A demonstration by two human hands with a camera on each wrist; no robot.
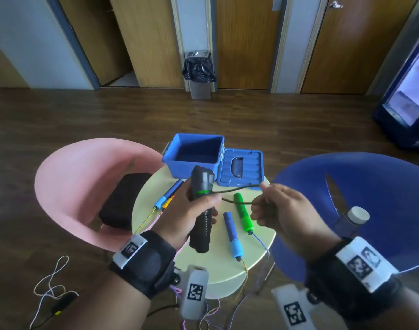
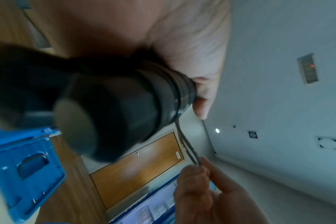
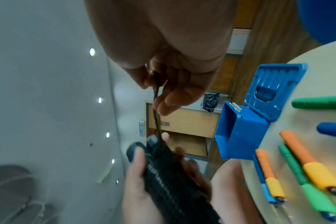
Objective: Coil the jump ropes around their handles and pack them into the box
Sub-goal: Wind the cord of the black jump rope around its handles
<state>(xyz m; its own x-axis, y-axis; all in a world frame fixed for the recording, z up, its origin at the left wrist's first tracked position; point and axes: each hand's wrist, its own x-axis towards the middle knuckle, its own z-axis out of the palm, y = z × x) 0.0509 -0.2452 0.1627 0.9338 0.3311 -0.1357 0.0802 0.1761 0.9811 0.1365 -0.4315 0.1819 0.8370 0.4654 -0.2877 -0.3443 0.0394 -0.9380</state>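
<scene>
My left hand (image 1: 191, 210) grips a pair of black jump-rope handles (image 1: 201, 210) upright above the round table, with black rope wound round their lower part. The same handles (image 2: 113, 106) fill the left wrist view. My right hand (image 1: 272, 208) pinches the loose dark rope (image 1: 237, 188) to the right of the handles; the rope (image 3: 156, 115) runs from its fingers down to the handles (image 3: 167, 169). The open blue box (image 1: 194, 158) stands behind, its lid (image 1: 240, 167) lying flat to the right.
On the pale round table (image 1: 258, 248) lie a green handle (image 1: 243, 211), a blue handle (image 1: 232, 236) and a blue-and-orange pair (image 1: 168, 195). A pink chair (image 1: 84, 182) with a black case (image 1: 122, 201) is left, a blue chair (image 1: 370, 198) right.
</scene>
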